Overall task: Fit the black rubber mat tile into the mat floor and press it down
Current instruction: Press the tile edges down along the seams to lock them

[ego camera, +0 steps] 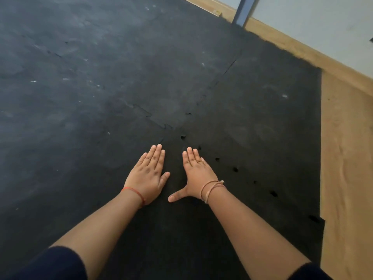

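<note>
The black rubber mat tile lies flat at the right of the mat floor, its toothed left edge meeting the neighbouring tiles. Small dark gaps show along the seam that runs from the centre toward the lower right. My left hand rests palm down on the mat just left of the seam, fingers together. Palm down as well, my right hand lies close beside it on the seam, its thumb spread toward me. Neither hand holds anything.
Bare wooden floor runs along the right of the tile's straight edge. A wooden skirting board and pale wall stand at the back right, with a grey metal post standing at the mat's far edge.
</note>
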### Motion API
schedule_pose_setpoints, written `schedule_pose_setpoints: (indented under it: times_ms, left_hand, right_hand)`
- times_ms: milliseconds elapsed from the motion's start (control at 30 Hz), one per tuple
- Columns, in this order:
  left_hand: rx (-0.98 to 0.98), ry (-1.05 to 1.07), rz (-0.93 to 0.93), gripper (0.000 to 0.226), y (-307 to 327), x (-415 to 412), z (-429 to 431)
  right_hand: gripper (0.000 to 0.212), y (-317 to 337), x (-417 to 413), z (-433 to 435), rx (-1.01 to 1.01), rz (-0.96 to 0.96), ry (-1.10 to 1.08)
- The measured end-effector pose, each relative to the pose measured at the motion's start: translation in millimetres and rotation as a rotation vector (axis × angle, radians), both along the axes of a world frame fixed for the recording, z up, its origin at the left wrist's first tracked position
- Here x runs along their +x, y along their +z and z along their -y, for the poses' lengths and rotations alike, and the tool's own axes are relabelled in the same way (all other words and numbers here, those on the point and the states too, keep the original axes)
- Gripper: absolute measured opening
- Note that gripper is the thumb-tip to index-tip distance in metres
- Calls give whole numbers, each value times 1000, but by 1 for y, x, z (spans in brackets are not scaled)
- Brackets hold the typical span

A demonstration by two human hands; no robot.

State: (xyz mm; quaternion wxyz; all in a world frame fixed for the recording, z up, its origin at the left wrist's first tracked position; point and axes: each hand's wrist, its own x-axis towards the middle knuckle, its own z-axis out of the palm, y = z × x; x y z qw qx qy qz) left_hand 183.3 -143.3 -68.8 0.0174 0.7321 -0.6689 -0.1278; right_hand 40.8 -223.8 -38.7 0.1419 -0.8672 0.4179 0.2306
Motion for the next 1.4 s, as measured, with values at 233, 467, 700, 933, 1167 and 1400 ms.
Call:
schedule_pose_setpoints:
  times_ms: [233,467,700,933,1167,1400]
  left_hand:
    - [54,-4,21,65,6,1,2]
    - [-10,-13,-1,64,1,-3,-11]
    - [120,-50,38,65,11,1,-2]
    - [211,-130,14,66,28,9,31]
    - [125,-194,33,63,21,17,51]
    - [203,-241,51,63,27,23,71]
  right_hand:
    - [136,0,-8,-6,-7,94,-23]
    - [92,-29,-27,-32,-376,240,-423]
    - [92,-32,-25,-24,-353,205,-398]
    - [92,-34,-26,-26,-369,263,-432]
    - [91,-35,-28,-24,-376,300,-435]
    - [90,-36,-28,-22,-359,303,-433]
